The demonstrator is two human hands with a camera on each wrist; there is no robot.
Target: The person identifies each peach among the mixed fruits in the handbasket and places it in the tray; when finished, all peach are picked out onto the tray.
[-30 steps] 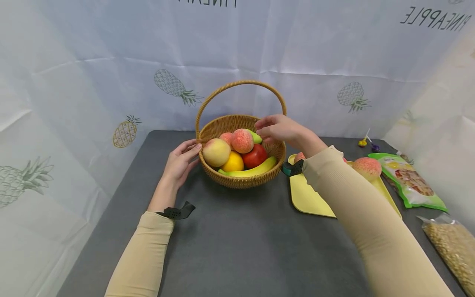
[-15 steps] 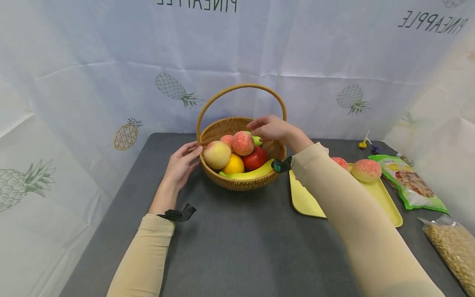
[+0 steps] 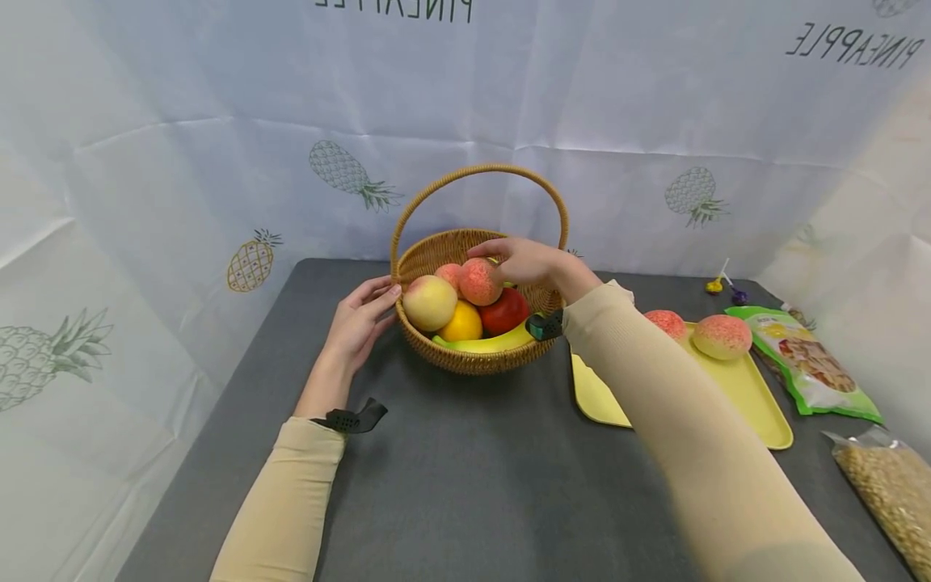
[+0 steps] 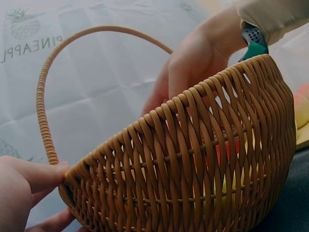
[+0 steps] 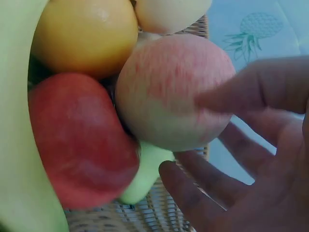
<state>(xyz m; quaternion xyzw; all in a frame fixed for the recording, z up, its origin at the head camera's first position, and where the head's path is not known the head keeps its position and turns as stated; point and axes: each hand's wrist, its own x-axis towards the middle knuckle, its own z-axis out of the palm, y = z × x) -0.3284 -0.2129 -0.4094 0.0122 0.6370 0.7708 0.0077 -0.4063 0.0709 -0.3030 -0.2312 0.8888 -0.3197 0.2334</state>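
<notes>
A wicker basket (image 3: 476,361) with an arched handle (image 3: 480,170) stands at the table's back. My left hand (image 3: 360,319) holds its left rim near the handle's base, thumb on the edge and fingers along the outside. Inside the basket, my right hand (image 3: 531,263) reaches around a pink-speckled peach (image 3: 481,281). In the right wrist view its thumb overlaps the peach (image 5: 174,92) and the other fingers are spread beside it. Around that peach lie a paler peach (image 3: 430,303), another pink one (image 3: 450,276), an orange (image 3: 461,322), a red apple (image 3: 505,312), a banana (image 3: 487,344) and a green fruit (image 5: 147,176).
Right of the basket, a yellow tray (image 3: 756,404) bears peaches (image 3: 722,336), partly hidden by my right sleeve. Beyond it lie a green snack bag (image 3: 815,360), a clear bag of tan grains or nuts (image 3: 890,489) and lollipops (image 3: 714,286). A printed curtain (image 3: 465,97) hangs behind.
My right hand has moved left and slightly down, from the basket's right side to the upper pink peach. My left hand stays on the rim.
</notes>
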